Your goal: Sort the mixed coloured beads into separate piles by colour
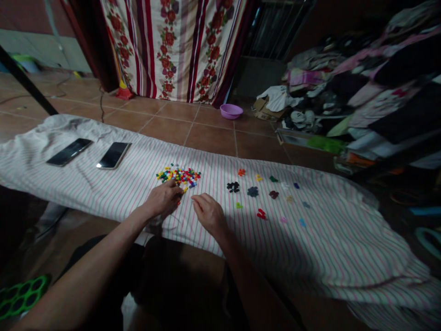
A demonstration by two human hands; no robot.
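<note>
A mixed heap of small, coloured plastic pieces [179, 175] lies on the striped cloth in front of me. At its near edge is my left hand [163, 198], fingers bent down together beside a few yellow and orange pieces; what they grip is hidden. Just to the right, my right hand [209, 214] is closed, thumb against the curled fingers, and any piece inside is too small to make out. Further right, pieces lie in small groups by colour, among them black pieces [233, 187], dark grey pieces [252, 191], red pieces [261, 214] and orange pieces [241, 172].
Two phones [114, 155] rest on the left part of the striped cloth [330, 248]. Beyond it, a purple basin [231, 111] stands on the tiled floor before a floral curtain [168, 50]. Heaped clothes [344, 87] fill the right side. A green holed object [24, 296] is at lower left.
</note>
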